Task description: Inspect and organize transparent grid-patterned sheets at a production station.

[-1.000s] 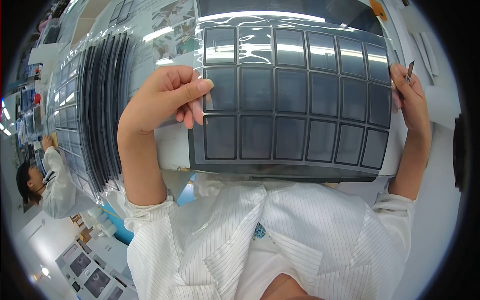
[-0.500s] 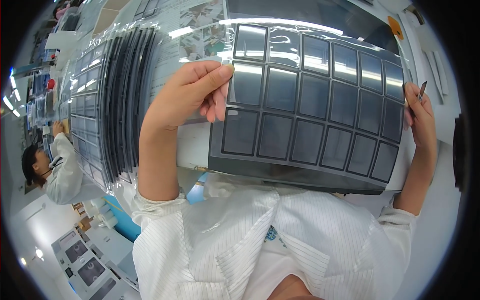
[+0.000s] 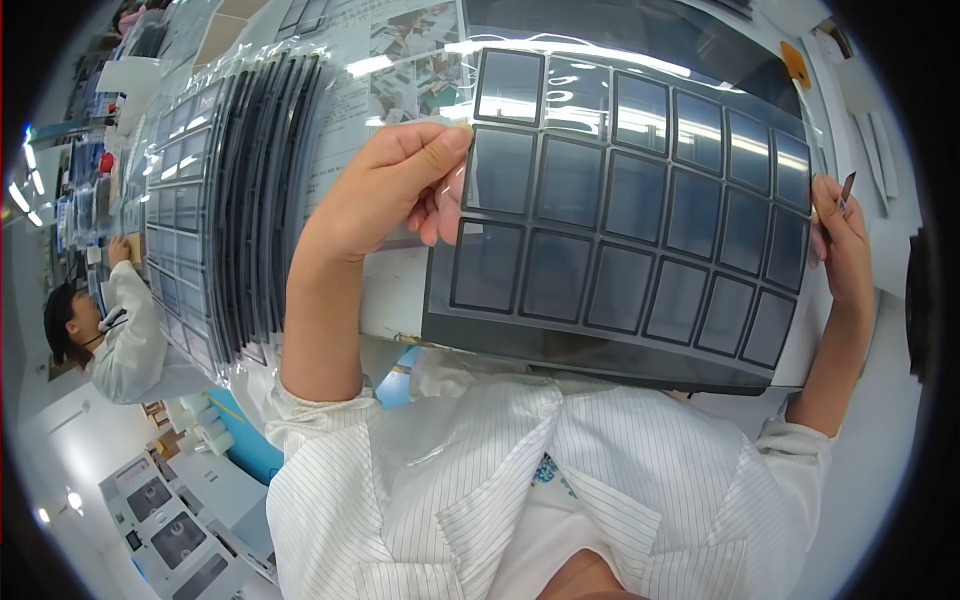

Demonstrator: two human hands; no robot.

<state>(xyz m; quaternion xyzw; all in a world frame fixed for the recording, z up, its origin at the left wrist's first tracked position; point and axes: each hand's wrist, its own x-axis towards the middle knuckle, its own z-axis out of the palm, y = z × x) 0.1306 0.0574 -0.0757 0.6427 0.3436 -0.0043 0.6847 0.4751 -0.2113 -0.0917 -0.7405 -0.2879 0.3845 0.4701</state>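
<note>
A clear plastic tray (image 3: 622, 190), holding rows of dark rectangular panels with black borders, is stretched between my hands. My left hand (image 3: 395, 195) pinches its left edge, thumb on top and fingers curled beneath. At the opposite edge, my right hand (image 3: 845, 240) grips the tray between thumb and fingers. A small pointed dark blade (image 3: 848, 186) sticks out from my right hand; its handle is hidden. Under the tray lies a dark, glossy flat board (image 3: 590, 362), its near edge showing.
To the left stands a stack of similar trays (image 3: 235, 200) on edge, wrapped in clear film. Printed sheets (image 3: 345, 130) lie behind my left hand. An orange tag (image 3: 795, 66) is at the far right. Another person (image 3: 120, 325) works farther left.
The tray has tilted slightly, so the light reflections on its panels have shifted toward the far rows. Both hands keep their hold and have barely moved.
</note>
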